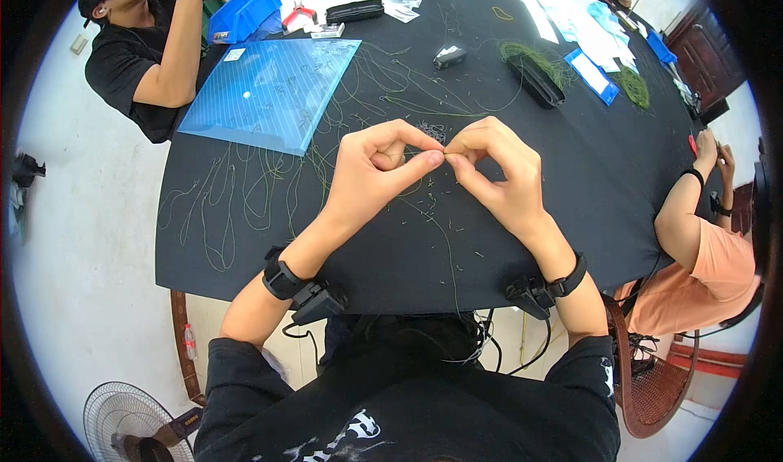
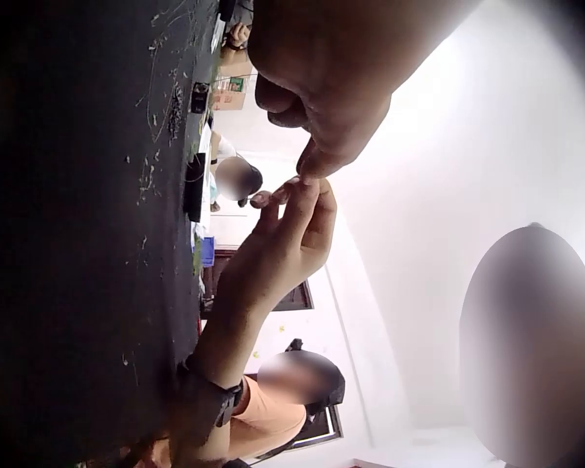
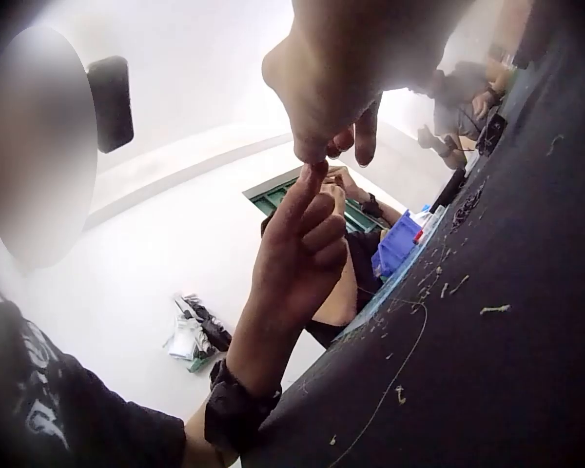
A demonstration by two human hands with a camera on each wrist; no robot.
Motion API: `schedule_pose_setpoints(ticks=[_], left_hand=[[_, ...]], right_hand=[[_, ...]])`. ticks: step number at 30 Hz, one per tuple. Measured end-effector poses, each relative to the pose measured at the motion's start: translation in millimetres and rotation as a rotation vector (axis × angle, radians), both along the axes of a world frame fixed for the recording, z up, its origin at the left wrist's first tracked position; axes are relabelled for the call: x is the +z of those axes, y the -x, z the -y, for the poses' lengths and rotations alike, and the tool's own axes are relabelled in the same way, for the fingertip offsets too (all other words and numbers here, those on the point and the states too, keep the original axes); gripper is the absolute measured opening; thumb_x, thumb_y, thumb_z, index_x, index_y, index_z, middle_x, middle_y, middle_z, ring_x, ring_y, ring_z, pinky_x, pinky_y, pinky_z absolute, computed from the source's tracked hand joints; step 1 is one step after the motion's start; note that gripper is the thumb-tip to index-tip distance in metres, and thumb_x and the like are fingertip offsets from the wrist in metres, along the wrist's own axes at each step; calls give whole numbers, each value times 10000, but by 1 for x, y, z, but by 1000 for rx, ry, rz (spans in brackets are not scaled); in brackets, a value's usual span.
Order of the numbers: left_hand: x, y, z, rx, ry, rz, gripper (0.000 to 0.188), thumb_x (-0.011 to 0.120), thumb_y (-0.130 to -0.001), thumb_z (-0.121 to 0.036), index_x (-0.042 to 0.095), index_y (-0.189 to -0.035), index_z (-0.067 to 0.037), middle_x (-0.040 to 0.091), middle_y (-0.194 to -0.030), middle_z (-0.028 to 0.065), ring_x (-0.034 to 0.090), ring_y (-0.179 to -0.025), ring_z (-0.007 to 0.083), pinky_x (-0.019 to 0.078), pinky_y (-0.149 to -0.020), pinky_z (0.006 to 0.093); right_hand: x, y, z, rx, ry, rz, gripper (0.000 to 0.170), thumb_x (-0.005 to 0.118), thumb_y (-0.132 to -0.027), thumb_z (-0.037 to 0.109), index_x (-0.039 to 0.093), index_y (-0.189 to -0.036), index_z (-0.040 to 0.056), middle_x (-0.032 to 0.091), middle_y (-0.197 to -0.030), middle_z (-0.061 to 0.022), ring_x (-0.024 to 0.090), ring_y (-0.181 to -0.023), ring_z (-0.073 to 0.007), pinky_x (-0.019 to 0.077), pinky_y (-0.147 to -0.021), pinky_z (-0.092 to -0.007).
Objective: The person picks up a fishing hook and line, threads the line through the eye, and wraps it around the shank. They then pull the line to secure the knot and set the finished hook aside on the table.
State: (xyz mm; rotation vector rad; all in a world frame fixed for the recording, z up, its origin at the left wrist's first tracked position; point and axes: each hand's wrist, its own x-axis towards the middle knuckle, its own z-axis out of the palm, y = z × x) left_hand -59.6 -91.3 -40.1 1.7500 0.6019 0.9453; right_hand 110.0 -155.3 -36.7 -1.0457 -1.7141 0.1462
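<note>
Contact between left hand (image 1: 377, 165) and right hand (image 1: 504, 168), with narrowly pinched fingers (image 1: 421, 166). Cannot tell around what. Near dark tangle (image 1: 432, 130) on worktop (image 1: 587, 225).

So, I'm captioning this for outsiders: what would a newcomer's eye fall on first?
Probably the left hand and right hand, meeting at the fingertips over the black table, pinching something too small to make out. Then the glossy blue board toward the table's far left, with a bright blue bin by its far edge.
</note>
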Motion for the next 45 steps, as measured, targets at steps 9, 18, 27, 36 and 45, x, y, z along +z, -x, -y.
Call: schedule_pose_setpoints(ticks=[9,18,27,36,45], left_hand=[[0,-1,3,41,11,34,75,691,-777,-99,673,-824,-44,283,-488,-123,205,-461,-24,146,-437,191],[1,0,4,49,-63,32,68,684,-779,-97,674,-827,-50,276,-490,-116,206,-462,-19,151,-436,193],[-1,1,3,83,-93,21,60,676,-782,-91,668,-826,-52,271,-496,-103,209,-463,-12,157,-434,197],[7,6,-6,203,-162,45,50,666,-791,-56,670,-837,-39,372,-549,-122,231,-499,-24,157,-457,180],[8,4,1,149,-117,60,55,673,-783,-60,670,-832,-34,332,-528,-116,224,-492,-21,155,-454,184]], right_hand=[[-2,-1,1,26,22,-98,119,675,-698,-44,609,-783,6,573,-738,-56,529,-572,-105,411,-497,-226],[-2,1,1,29,20,-108,116,667,-699,-50,610,-780,10,567,-731,-53,524,-571,-105,409,-499,-225],[-13,2,-5,438,642,-712,542,355,-950,444,427,-1250,-1,548,-1131,-121,534,-768,-111,462,-499,-195],[-1,5,6,640,1100,-658,276,564,-889,247,539,-1084,53,517,-814,22,399,-619,-10,270,-467,-147],[-13,14,4,817,1109,-758,363,581,-875,185,485,-1191,34,569,-961,-46,465,-642,-45,332,-462,-180]])
